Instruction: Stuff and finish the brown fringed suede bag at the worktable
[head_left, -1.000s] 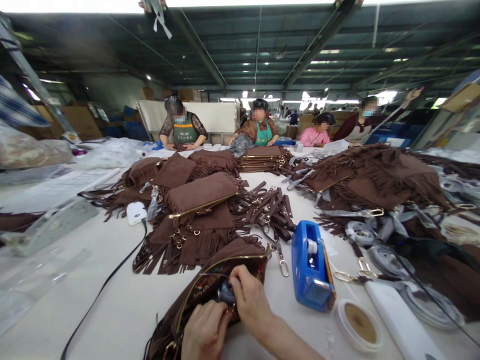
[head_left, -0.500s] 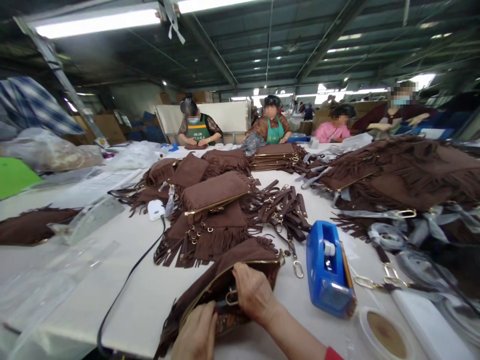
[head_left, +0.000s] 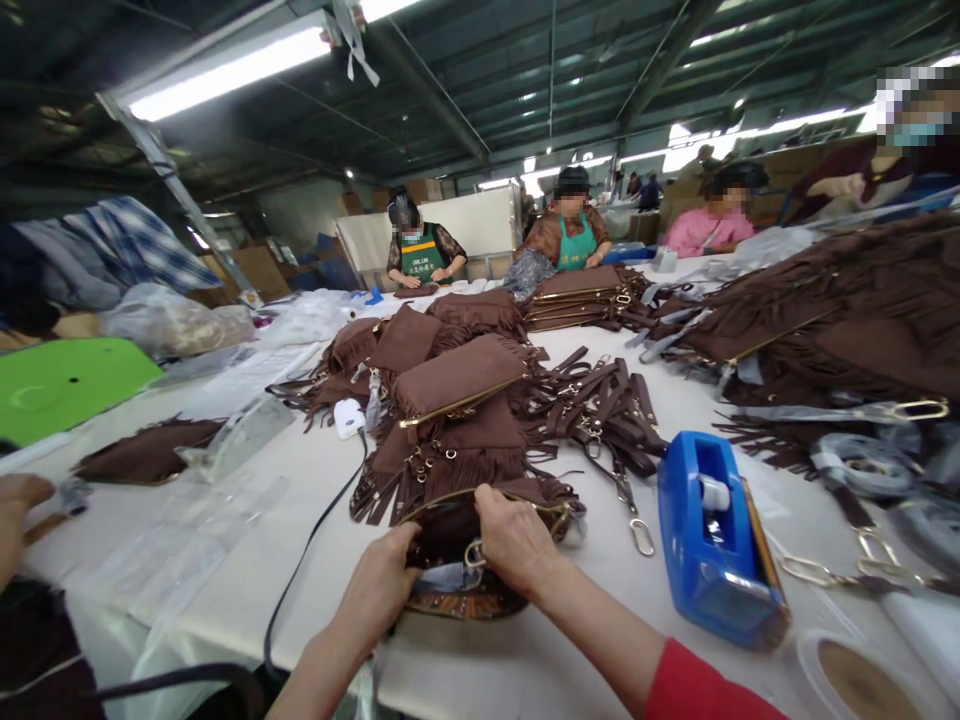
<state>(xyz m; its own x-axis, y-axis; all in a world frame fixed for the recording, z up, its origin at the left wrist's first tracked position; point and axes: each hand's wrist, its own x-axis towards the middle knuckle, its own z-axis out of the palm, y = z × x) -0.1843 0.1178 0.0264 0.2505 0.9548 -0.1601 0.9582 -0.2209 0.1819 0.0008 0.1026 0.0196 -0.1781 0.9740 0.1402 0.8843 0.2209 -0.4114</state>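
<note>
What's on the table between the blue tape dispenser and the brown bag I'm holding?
In the head view, a metal ring on a strap lies between tape dispenser and bag.

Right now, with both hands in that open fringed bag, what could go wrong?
The black cord runs across the table edge close to the left hand; a snag could drag the white device. The right hand works near the bag zipper and gold ring, which might pinch fingers. The blue tape dispenser sits near the right forearm and could be knocked.

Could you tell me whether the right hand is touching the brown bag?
Touching: the head view shows the right hand lying across the open bag.
</note>
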